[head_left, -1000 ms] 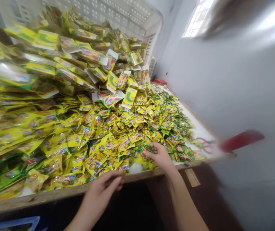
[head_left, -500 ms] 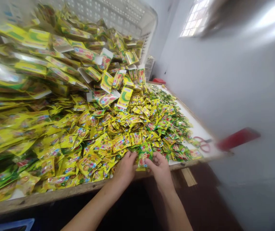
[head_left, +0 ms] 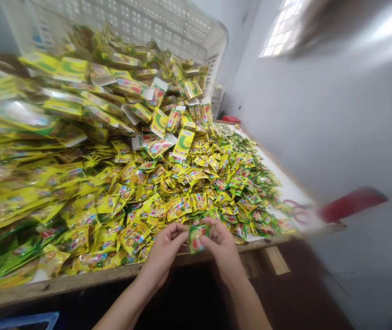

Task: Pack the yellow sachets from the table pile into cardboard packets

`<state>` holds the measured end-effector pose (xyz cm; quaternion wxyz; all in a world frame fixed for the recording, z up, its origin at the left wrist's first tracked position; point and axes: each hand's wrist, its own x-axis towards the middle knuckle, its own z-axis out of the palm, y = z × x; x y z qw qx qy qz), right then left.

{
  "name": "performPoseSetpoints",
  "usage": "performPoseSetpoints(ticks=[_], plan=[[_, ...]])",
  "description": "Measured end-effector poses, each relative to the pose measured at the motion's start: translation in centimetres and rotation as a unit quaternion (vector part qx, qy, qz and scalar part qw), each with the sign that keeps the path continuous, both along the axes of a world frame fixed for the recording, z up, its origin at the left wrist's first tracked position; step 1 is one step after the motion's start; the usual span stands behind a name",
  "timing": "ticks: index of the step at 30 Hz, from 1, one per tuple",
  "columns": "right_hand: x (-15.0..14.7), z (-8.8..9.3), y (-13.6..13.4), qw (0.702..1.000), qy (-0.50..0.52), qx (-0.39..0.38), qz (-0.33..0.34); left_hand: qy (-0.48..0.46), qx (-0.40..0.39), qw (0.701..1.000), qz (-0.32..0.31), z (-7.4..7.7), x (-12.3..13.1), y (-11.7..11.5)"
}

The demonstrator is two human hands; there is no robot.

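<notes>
A small green and red sachet (head_left: 196,237) is pinched in the fingers of my right hand (head_left: 220,246), just above the table's front edge. My left hand (head_left: 163,251) sits right beside it, fingers curled, with its fingertips touching the sachet's left side. Behind both hands a deep heap of small yellow and green sachets (head_left: 182,192) covers the table (head_left: 79,278). Larger yellow packets (head_left: 79,101) are piled high at the back left.
A white perforated plastic basket (head_left: 168,23) stands behind the pile. Red-handled scissors (head_left: 294,208) lie on the table's right part, beside a blurred red object (head_left: 352,204). A grey wall runs along the right side. A blue item (head_left: 17,320) shows at the bottom left.
My left hand came up from the table edge to meet the right. Both hands then lifted one green sachet off the heap toward me.
</notes>
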<state>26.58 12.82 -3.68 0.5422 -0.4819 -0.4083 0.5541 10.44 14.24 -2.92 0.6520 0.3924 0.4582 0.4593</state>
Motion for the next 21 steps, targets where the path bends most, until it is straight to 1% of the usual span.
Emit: performPoseSetpoints(ticks=[3, 5, 8, 11, 13, 16, 18, 19, 21], plan=[[-0.9, 0.1, 0.0, 0.997, 0.039, 0.018, -0.059, -0.012, -0.012, 0.997, 0.073, -1.1, -0.2, -0.2], [-1.5, -0.1, 0.1, 0.997, 0.037, 0.011, -0.064, -0.029, -0.013, 0.996, 0.089, -1.4, -0.2, -0.4], [-2.3, -1.0, 0.5, 0.998, -0.006, -0.015, -0.06, -0.064, -0.004, 0.995, 0.082, -0.7, 0.1, -0.9], [-2.9, -1.7, 0.7, 0.996, -0.037, -0.025, -0.082, -0.067, 0.002, 0.994, 0.082, 0.1, 0.4, -1.0], [-3.2, -1.9, 0.7, 0.993, -0.085, -0.004, -0.076, -0.037, 0.013, 0.995, 0.097, -0.1, 0.5, -0.8], [-3.1, -1.6, 0.6, 0.977, -0.187, 0.053, -0.083, 0.014, 0.034, 0.993, 0.114, -0.8, 0.2, -0.2], [-2.6, -1.3, 0.7, 0.973, -0.209, 0.068, -0.064, 0.043, 0.057, 0.993, 0.09, -1.0, -0.3, 0.3], [-2.2, -1.1, 0.8, 0.976, -0.206, 0.066, -0.041, 0.066, 0.073, 0.993, 0.061, -0.8, -0.6, 0.5], [-1.4, -1.1, 1.0, 0.977, -0.201, 0.064, 0.01, 0.131, 0.121, 0.984, -0.03, 0.2, -1.3, 1.2]])
